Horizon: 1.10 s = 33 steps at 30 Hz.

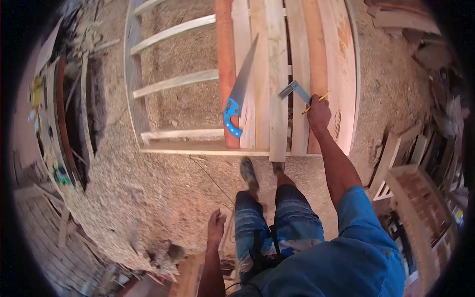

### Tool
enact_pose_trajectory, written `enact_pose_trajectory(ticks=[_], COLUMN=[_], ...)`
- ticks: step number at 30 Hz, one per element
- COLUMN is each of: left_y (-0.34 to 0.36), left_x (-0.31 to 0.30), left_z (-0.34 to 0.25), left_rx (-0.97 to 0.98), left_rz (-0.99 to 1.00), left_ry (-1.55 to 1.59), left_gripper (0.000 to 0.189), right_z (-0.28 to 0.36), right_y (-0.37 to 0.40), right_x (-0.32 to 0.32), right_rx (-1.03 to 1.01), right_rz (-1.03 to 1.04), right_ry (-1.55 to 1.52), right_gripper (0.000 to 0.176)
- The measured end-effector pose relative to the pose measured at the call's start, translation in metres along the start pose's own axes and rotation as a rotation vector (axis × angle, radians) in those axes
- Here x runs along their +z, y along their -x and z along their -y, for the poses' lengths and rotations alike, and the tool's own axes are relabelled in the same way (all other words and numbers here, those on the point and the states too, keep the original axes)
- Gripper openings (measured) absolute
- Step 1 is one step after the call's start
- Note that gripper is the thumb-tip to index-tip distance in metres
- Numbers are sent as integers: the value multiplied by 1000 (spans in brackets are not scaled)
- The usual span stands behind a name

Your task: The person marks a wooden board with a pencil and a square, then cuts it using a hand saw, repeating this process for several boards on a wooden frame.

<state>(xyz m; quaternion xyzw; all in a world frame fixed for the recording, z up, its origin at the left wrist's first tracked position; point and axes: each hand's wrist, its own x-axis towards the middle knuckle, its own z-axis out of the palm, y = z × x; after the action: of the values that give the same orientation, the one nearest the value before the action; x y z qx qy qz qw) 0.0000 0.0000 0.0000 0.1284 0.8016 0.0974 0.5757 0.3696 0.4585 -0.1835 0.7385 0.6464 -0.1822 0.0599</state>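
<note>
My right hand point(319, 115) is closed on a yellow pencil point(324, 96) and the end of a metal try square point(300, 92), over the planks at the right. The square's dark handle point(286, 90) lies across a pale plank point(278, 114) that sticks out past the frame's near edge. My left hand point(216, 226) hangs low beside my leg, its fingers partly curled; whether it holds anything cannot be made out. A hand saw point(240, 89) with a blue handle rests on a reddish plank point(225, 59) and the pale one next to it.
Bare crosspieces point(176, 84) span the left half of the wooden frame point(132, 94). Wood shavings point(143, 198) cover the ground. Wooden furniture parts point(405, 173) stand at the right, and boards point(62, 119) lie at the left. My feet are at the frame's near edge.
</note>
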Motion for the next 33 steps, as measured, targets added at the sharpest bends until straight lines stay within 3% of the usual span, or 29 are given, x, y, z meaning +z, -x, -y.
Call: enact_pose_trajectory(ticks=[2,3,6,8,11,15,17,20,23,27,28,31,32,33], left_y=[-30,-93,-151,-193,-245,-256,-258,-256,-242,-225,-222,-214,-212,-211], left_x=[-11,2,26,52,101,148,159,162,165,186,191,219,228,235], left_z=[-64,-123,-195,-265,-361,-442,-454,-446,-416,-372,-363,-349,-347,-344], left_rx=[41,189,399,595,1054,1351,1490,1543,1390,1610,1664,1828,1862,1892], left_rz=[-1,-76,48,98,155,217,239,516,709,767,771,776,773,761], left_ry=[57,32,-220,-412,-684,-831,-894,-1011,-1168,-1365,-1397,-1442,-1444,-1441], left_gripper=[64,63,63,62,66,74,76,74,70,55,51,44,43,42], right_z=[8,21,-5,-9,-6,35,86,148,193,221,222,216,211,210], right_y=[27,-37,-10,-12,-7,46,86,150,198,235,239,247,250,243], right_x=[-5,6,5,21,19,40,45,54,67,86,98,132,154,177], right_rx=[70,31,103,114,232,327,324,615,839,1122,1109,1378,1451,1426], right_rz=[0,-64,-44,-103,-135,-194,-590,-590,-621,-660,-749,-943,-843,-1009], right_ry=[-36,-118,-57,-71,-213,-513,-680,-941,-1248,-1404,-1315,-1480,-1327,-1473], right_gripper=[32,34,39,37,32,31,31,25,21,20,22,30,35,36])
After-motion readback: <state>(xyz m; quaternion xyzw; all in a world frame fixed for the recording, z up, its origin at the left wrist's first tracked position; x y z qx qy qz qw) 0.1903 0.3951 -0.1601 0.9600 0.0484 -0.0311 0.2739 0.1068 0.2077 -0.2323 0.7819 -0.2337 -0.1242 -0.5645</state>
